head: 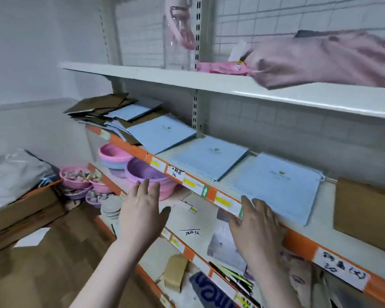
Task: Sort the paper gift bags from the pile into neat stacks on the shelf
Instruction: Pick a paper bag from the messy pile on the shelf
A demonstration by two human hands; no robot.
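Resting on the orange-edged middle shelf [211, 193], the right hand [257, 227] lays straight fingers against the near corner of a flat light-blue paper bag stack [278, 185]. Left hand [142, 210] hovers spread, holding nothing. Mixed brown-and-blue bag pile [111, 112] lies far left on that shelf.

Only one view was on offer, from the head camera, which looked forward and down, angled somewhat leftward along the shelf [316, 221]. It sat close in: both forearms rose from the bottom edge, the left hand [142, 210] and right hand [257, 221] just ahead of the lens. The wide angle bent the upper shelf [187, 81] and smeared the right edge, so detail there was probably unreliable. There was no second view to share any of the scene.
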